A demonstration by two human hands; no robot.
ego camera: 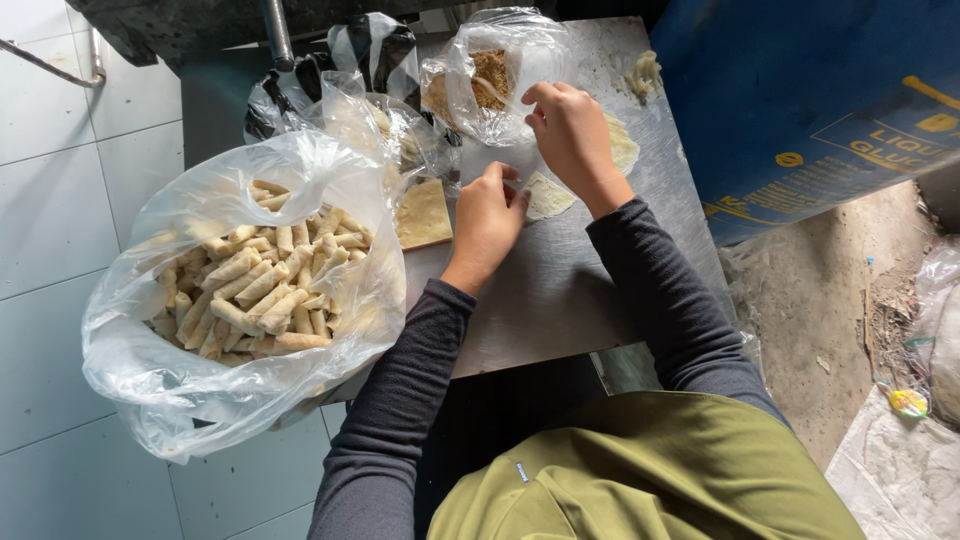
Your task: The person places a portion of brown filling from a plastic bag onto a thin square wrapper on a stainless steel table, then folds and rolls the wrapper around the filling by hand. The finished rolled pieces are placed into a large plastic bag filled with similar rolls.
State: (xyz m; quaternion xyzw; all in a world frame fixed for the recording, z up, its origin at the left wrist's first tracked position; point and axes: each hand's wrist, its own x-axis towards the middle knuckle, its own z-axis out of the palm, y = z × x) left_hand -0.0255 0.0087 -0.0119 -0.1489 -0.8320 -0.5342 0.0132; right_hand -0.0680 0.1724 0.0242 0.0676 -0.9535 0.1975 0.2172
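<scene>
Folding a pale wrapper sheet (548, 196) on the steel table (560, 290).
Our left hand (487, 222) pinches its near edge; right hand (572, 135) curls over its far side, grip unclear; thin, floury, creased.

The wrapper (548, 196) lies half under the right hand (572, 135), its far edge hidden. The left hand (487, 222) covers its own fingertips. The blue drum (800, 100) is cut off by the top and right edges. The filling in the clear bag (490, 75) is too blurred to identify.
</scene>
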